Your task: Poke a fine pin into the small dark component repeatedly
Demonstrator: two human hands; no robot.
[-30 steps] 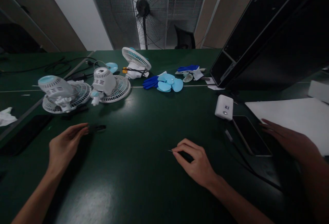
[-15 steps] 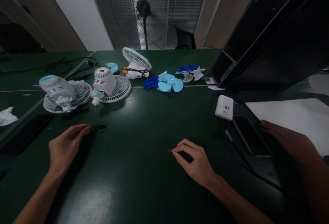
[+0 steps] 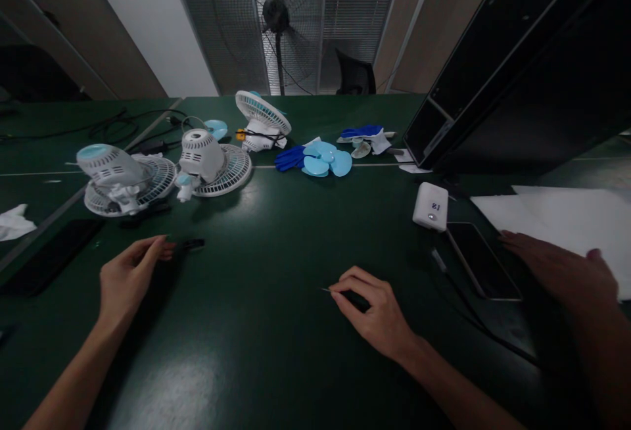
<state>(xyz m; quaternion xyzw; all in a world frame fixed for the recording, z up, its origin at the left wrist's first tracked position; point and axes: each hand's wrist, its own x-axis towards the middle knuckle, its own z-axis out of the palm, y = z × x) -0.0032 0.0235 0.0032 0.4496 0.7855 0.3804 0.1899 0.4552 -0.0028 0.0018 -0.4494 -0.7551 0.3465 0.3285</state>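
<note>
My left hand (image 3: 131, 277) is low over the left of the table, thumb close to the fingers but not gripping anything I can see. Just beyond its fingertips lies a small black object (image 3: 194, 244), too dark to name. My right hand (image 3: 372, 308) rests near the middle of the table, closed in a pen-like pinch. It grips a slim black tool (image 3: 358, 300) whose thin pale tip points left; most of its body is hidden by the fingers.
Another person's hand (image 3: 562, 269) lies at the right by white paper (image 3: 582, 213). Nearby are a phone (image 3: 483, 261), cable (image 3: 468, 308), white box (image 3: 430, 206) and monitor (image 3: 503, 88). Small fans (image 3: 224, 170), blue fan blades (image 3: 325, 158) and gloves (image 3: 289, 158) lie farther back.
My left hand has let go of the small black object and drawn slightly away from it. The other person's hand has shifted its thumb upward. My right hand is still.
</note>
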